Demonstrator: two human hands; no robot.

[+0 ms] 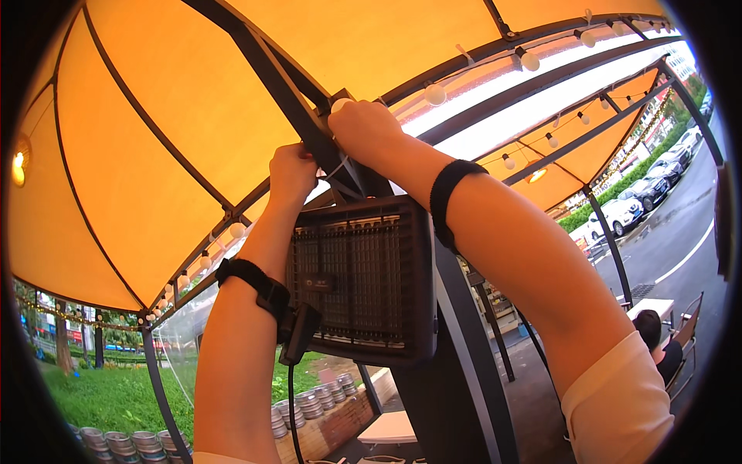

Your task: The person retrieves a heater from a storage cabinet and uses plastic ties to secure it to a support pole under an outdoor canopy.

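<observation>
Both my arms reach up to a dark metal beam (290, 93) under an orange canopy. My left hand (292, 174) is closed at the beam's left side, its fingertips pinched near the underside. On the other side, my right hand (365, 130) is curled into a closed grip against the beam. What either hand holds is hidden by the fingers. A thin pale strip (334, 170) shows between them, below the beam. Just beneath hangs a black rectangular box with a slatted grille (352, 278), fixed by a bracket in front of a dark post (448, 387).
Strings of bulbs (436, 94) run along the canopy frame. Behind the box stand a pale table (390, 428) and metal kegs (309, 406) beside grass. At right, a seated person (657, 340) is near a white table (655, 308); parked cars (645, 189) line the road.
</observation>
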